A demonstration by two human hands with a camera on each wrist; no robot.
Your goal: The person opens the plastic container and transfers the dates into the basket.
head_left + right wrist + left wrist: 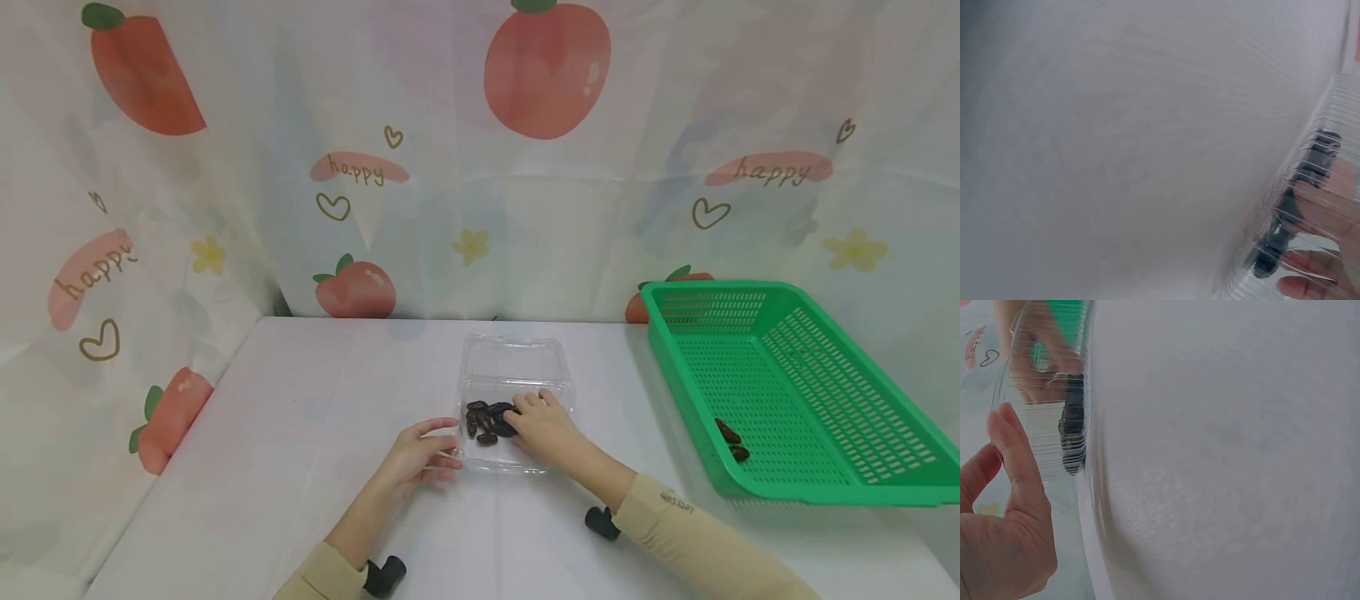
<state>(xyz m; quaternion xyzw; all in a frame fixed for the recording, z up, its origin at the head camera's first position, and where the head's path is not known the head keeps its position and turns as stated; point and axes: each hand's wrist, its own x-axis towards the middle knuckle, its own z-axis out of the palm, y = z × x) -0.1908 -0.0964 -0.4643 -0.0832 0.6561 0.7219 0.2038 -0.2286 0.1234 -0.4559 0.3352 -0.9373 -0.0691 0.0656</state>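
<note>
Clear plastic makes up the box (495,463) that sits near 5 o'clock of centre in the head view, its lid (513,358) raised at 12 o'clock and dark fruits (491,422), probably dates, heaped toward 9 o'clock inside. From 4 o'clock the right hand (543,427) reaches in, fingers down on the heap; whether it pinches a fruit, I cannot tell. At 8 o'clock the left hand (422,452) has its fingers loosely spread beside the wall. Well apart, toward 3 o'clock, a green basket (795,408) holds two more fruits (727,432). In the left wrist view, the left fingers lie at 8 o'clock against the box edge, apparently touching it; light contact there should keep so flimsy a tray from skidding without buckling it. In the right wrist view, the heap runs along 4 o'clock, seen through the ribbed wall, with the right fingers parted over it. Working well here, I judge, means using the fingertips, parting one fruit from its neighbours before gripping, and keeping knuckles off the wall.
</note>
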